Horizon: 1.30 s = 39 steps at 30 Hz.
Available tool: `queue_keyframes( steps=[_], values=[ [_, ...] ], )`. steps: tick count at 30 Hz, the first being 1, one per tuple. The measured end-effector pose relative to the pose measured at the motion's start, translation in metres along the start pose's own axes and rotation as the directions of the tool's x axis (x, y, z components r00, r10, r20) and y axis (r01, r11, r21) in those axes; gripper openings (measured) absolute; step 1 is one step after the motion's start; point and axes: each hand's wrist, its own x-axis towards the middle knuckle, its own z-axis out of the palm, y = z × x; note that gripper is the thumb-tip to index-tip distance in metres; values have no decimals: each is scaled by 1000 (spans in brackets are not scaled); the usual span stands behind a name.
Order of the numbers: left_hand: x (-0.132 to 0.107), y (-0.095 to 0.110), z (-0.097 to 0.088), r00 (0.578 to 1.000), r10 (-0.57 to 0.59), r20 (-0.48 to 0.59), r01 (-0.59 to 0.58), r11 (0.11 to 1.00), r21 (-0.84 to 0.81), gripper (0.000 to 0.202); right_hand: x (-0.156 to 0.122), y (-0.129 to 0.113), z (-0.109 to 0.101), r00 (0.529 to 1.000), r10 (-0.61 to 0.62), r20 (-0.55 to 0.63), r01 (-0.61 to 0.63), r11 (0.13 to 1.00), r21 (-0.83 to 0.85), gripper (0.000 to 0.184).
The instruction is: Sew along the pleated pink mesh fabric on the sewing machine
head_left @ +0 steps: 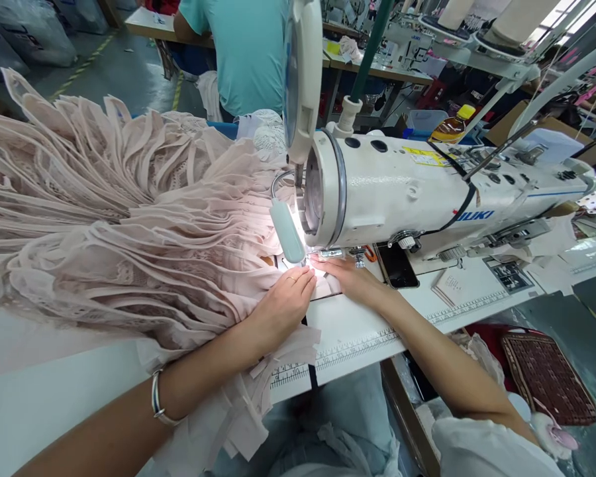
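Note:
My left hand (289,298) is closed on pale pink fabric (322,286) at the front of a white sewing machine (377,189). Its fingers are bent and pressed together, with the thumb hidden. From the other side my right hand (347,277) reaches in, its fingers stretched out flat over the same fabric, close to the lit needle area. Both sets of fingertips are almost touching. A small pale green lamp (287,232) partly covers the needle. Left of the machine, a large heap of pale pink lace-trimmed pieces (144,232) spreads over the table.
A black phone (397,265) lies beside the machine, near a small paper pad (447,286). Ruler tape (362,346) runs along the table's front edge. Behind the machine stands a yellow-capped oil bottle (451,126). A person in a teal shirt (251,56) sits beyond the table.

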Motion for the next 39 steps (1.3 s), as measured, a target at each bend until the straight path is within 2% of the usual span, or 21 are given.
queue_keyframes(
  steps=[4,9,13,18,25,30,34,37,39],
  values=[
    [-1,-3,1,1000,-17,4,17,999,-32,35,2,-8,1,999,34,-34,-35,999,-40,64],
    [-2,-5,4,999,-38,11,39,997,-59,35,4,-19,-5,995,103,-4,-103,991,-84,58],
    [-2,-7,8,999,-47,-5,46,995,-89,35,6,-25,-7,994,108,-2,-108,991,-81,52],
    [-2,-9,12,999,-45,-23,43,993,-109,35,7,-23,-3,993,116,-26,-119,983,-138,54],
    [0,-10,12,996,-34,-76,32,999,-39,34,8,-27,-5,981,193,28,-188,974,-123,50],
    [1,-11,11,998,-21,-58,18,999,-40,36,9,-26,-5,972,231,42,-222,962,-157,45],
    [1,-7,9,998,-20,-66,23,999,37,37,9,-23,-3,966,250,57,-234,950,-208,47],
    [3,-8,2,999,-18,-34,22,992,124,38,10,-26,0,961,276,36,-256,926,-277,51],
    [3,-15,-4,999,-19,34,14,989,145,33,9,-28,2,963,269,-10,-258,912,-319,53]
  ],
)
